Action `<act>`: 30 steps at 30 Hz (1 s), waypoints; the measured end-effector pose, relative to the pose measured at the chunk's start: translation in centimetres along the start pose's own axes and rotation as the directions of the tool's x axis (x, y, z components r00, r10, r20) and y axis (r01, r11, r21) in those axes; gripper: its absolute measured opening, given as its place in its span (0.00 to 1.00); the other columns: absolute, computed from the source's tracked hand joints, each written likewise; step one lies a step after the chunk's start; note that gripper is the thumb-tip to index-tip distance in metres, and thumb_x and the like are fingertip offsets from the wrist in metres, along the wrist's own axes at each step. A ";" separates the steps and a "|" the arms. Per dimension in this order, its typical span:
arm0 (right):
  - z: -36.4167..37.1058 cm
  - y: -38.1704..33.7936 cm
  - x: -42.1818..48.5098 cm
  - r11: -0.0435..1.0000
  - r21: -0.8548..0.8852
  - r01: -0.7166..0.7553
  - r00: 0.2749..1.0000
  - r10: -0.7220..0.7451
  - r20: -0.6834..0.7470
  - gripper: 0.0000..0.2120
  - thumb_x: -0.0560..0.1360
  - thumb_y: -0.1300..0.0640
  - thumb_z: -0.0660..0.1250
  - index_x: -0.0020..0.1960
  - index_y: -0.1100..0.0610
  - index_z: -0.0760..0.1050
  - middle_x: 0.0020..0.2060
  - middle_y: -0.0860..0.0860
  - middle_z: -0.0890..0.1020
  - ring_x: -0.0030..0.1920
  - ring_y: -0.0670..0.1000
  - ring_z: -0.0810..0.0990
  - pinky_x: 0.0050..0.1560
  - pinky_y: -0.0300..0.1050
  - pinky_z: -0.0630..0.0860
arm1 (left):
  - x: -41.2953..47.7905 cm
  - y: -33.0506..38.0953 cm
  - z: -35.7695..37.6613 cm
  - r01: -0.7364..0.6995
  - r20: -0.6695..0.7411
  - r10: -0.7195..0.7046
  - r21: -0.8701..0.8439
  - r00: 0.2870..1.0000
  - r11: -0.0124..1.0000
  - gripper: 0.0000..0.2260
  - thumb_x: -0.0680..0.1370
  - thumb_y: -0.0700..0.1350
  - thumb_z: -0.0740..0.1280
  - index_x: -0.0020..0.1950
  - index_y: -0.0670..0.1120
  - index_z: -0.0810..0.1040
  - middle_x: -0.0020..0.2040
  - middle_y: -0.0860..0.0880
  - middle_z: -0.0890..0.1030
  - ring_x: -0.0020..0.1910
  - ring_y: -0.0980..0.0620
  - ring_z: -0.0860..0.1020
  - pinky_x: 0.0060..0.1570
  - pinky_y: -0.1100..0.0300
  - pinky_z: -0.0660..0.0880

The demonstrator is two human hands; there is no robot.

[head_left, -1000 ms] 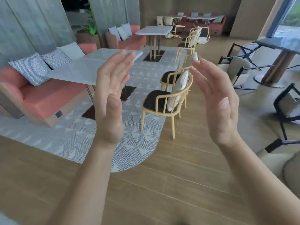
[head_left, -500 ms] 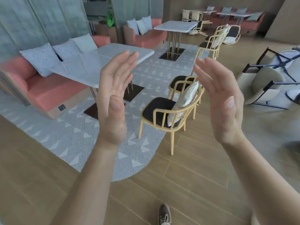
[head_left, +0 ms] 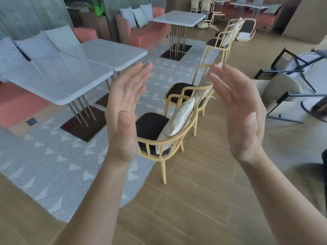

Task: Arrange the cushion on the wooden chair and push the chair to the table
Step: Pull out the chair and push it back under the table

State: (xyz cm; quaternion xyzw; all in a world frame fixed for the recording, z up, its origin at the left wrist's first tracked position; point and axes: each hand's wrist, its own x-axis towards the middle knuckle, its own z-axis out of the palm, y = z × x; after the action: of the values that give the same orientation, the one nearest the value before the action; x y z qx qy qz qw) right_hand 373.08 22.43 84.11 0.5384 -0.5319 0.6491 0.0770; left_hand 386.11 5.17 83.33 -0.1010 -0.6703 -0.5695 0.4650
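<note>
Blocking part of the wooden chair [head_left: 163, 171], my left hand [head_left: 123, 117] and right hand [head_left: 242, 117] hold nothing, fingers [head_left: 140, 76] straight; the cushion [head_left: 178, 119] leans upright against the chair's back.

A patterned rug [head_left: 62, 165] lay below and left of the fingers [head_left: 138, 76]. A pink sofa [head_left: 16, 106] with pillows [head_left: 35, 46] stood far left, black-framed chairs [head_left: 281, 85] to their right, and a plant [head_left: 99, 9] beyond.

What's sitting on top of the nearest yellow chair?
A pale cushion stands on edge on the black seat pad, leaning against the wooden chair backrest. The left hand covers the seat's near corner, so that part cannot be seen.
</note>
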 end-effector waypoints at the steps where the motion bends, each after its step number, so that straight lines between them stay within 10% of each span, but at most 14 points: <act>1: -1.3 1.6 0.5 1.000 0.014 -0.001 1.000 0.001 0.003 0.45 0.82 0.32 0.58 0.75 0.73 0.59 0.72 0.71 0.69 0.75 0.69 0.69 0.75 0.64 0.68 | 0.8 -1.4 1.1 0.013 -0.008 -0.013 0.006 1.000 1.000 0.33 0.80 0.73 0.59 0.76 0.52 0.68 0.77 0.41 0.73 0.79 0.37 0.70 0.78 0.39 0.65; 30: -15.5 40.3 22.1 0.851 0.492 -0.183 0.892 -0.066 0.447 0.43 0.80 0.30 0.59 0.77 0.65 0.59 0.75 0.65 0.69 0.76 0.66 0.70 0.76 0.58 0.67 | 18.8 -30.1 15.3 0.144 -0.559 0.108 0.388 0.822 0.911 0.34 0.76 0.77 0.60 0.73 0.56 0.74 0.73 0.48 0.79 0.77 0.38 0.73 0.74 0.46 0.69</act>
State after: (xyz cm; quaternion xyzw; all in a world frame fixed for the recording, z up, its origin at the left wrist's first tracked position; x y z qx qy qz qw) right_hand 327.41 6.95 79.09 0.6564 -0.3555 0.6291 -0.2168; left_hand 348.03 0.89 78.35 0.1804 -0.6067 -0.4231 0.6483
